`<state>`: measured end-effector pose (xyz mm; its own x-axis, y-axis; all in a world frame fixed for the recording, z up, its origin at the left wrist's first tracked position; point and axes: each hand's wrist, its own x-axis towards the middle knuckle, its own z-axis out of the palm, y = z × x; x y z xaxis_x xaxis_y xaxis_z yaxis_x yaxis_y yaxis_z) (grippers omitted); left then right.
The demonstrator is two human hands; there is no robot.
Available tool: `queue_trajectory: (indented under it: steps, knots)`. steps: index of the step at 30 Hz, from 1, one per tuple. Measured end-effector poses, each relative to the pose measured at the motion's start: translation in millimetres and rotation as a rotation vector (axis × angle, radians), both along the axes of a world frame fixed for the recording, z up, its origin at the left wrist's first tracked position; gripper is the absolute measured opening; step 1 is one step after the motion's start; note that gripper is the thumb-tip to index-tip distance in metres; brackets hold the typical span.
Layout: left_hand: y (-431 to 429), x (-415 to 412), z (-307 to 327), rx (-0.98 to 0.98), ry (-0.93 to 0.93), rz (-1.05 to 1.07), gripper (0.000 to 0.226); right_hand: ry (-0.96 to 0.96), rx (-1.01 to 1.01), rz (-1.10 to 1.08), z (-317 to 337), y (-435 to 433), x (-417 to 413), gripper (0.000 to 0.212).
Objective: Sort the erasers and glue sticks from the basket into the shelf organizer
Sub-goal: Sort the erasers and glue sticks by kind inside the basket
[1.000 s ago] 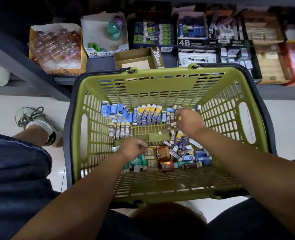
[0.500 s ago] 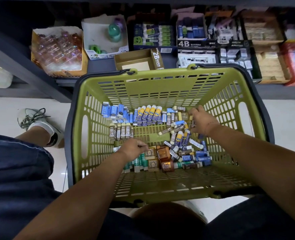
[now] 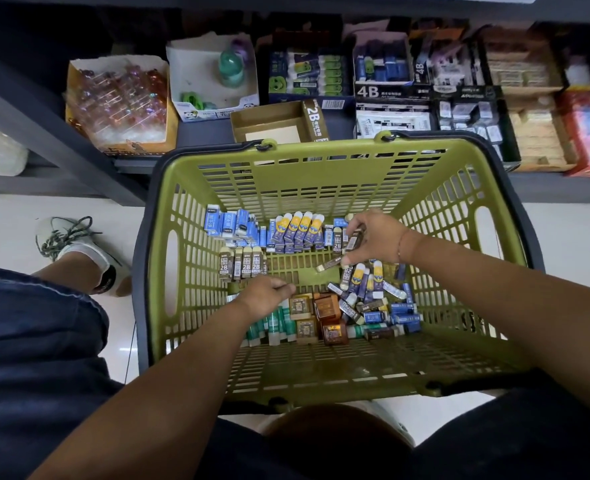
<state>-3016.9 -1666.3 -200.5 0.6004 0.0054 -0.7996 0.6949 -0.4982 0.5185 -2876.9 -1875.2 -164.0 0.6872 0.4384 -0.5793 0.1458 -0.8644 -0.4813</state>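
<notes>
A green basket (image 3: 328, 161) stands in front of the shelf and holds many erasers and glue sticks. Blue erasers (image 3: 231, 225) and navy-yellow erasers (image 3: 298, 230) line its far side, and brown 2B erasers (image 3: 243, 266) lie left of centre. Green-white glue sticks (image 3: 272, 327) and brown boxes (image 3: 328, 313) lie near me. My right hand (image 3: 373, 239) pinches a brown 2B eraser (image 3: 355, 239) above a loose pile (image 3: 373, 292). My left hand (image 3: 265, 294) is curled over the glue sticks; what it holds is hidden.
An open brown 2B box (image 3: 279, 123) sits on the shelf just behind the basket. Boxes of 4B erasers (image 3: 390, 95), green glue sticks (image 3: 307, 76) and other stationery fill the shelf. A shoe (image 3: 75, 244) rests on the white floor at left.
My right hand moved right, then back left toward the basket's middle, now pinching a brown eraser. My left hand stayed over the glue sticks.
</notes>
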Motion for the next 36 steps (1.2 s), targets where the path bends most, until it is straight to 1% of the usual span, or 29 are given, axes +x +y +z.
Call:
queue_trajectory:
  steps: [2,3,5,7,8,9,12,14,15,17,19,20,22,25,27,29,30,33,34,36]
  knots:
    - [-2.0,2.9,5.3,0.001,-0.023,0.091,0.046,-0.014,0.043,-0.003,1.6,14.1,-10.9,0.051]
    - [-3.4,5.5,8.6,-0.031,-0.039,0.151,0.049,-0.012,0.069,0.005,2.0,22.5,-17.3,0.051]
    - [-6.2,12.3,16.9,-0.194,-0.053,0.308,0.055,-0.005,0.074,0.070,0.2,39.6,-29.9,0.054]
    - [-8.0,18.4,22.5,-0.357,-0.043,0.464,0.044,-0.017,0.051,0.147,-5.6,55.8,-40.1,0.061]
    - [-7.6,19.5,22.5,-0.384,-0.036,0.512,0.038,-0.015,0.052,0.163,-8.4,62.8,-44.1,0.064]
    - [-6.6,19.0,22.5,-0.382,-0.027,0.538,0.035,-0.003,0.059,0.171,-11.2,68.9,-47.1,0.067]
    - [-0.2,10.9,19.3,-0.312,0.032,0.572,0.038,0.074,0.107,0.180,-13.2,82.9,-54.4,0.081]
    - [6.8,6.9,16.3,-0.259,0.061,0.638,0.036,0.156,0.196,0.116,-11.4,86.7,-57.3,0.085]
    - [9.8,6.0,16.9,-0.251,0.059,0.703,0.032,0.188,0.224,0.074,-12.0,86.8,-57.8,0.083]
    - [15.1,5.7,18.5,-0.293,0.035,0.889,0.026,0.237,0.240,0.010,-13.7,85.6,-57.4,0.071]
    - [17.8,4.3,21.7,-0.343,0.016,1.041,0.023,0.364,0.280,-0.096,-15.9,86.2,-58.9,0.054]
    - [17.6,2.6,23.2,-0.349,0.021,1.084,0.020,0.440,0.313,-0.163,-16.1,89.2,-61.3,0.045]
    - [16.3,-1.6,26.7,-0.324,0.049,1.116,0.012,0.513,0.350,-0.287,-18.9,99.0,-66.5,0.032]
    - [16.5,-5.9,28.9,-0.292,0.057,1.137,0.014,0.538,0.362,-0.433,-29.8,118.6,-73.3,0.024]
    - [19.3,-6.5,29.2,-0.245,0.052,1.161,0.014,0.538,0.345,-0.498,-37.3,132.8,-75.0,0.027]
    - [21.0,-5.7,29.2,-0.177,0.076,1.156,0.006,0.519,0.321,-0.560,-42.9,145.8,-74.8,0.033]
    - [20.8,-5.6,28.2,-0.132,0.105,1.130,0.005,0.501,0.316,-0.587,-45.1,151.2,-73.9,0.035]
    - [20.0,-9.2,23.7,-0.024,0.219,1.047,0.019,0.430,0.288,-0.601,-48.3,162.8,-68.9,0.034]
    - [20.6,-11.5,21.5,-0.016,0.256,1.026,0.022,0.407,0.273,-0.577,-47.4,165.4,-67.9,0.032]
    - [20.7,-15.0,19.6,-0.034,0.305,0.978,0.021,0.345,0.238,-0.476,-42.8,168.6,-67.9,0.029]
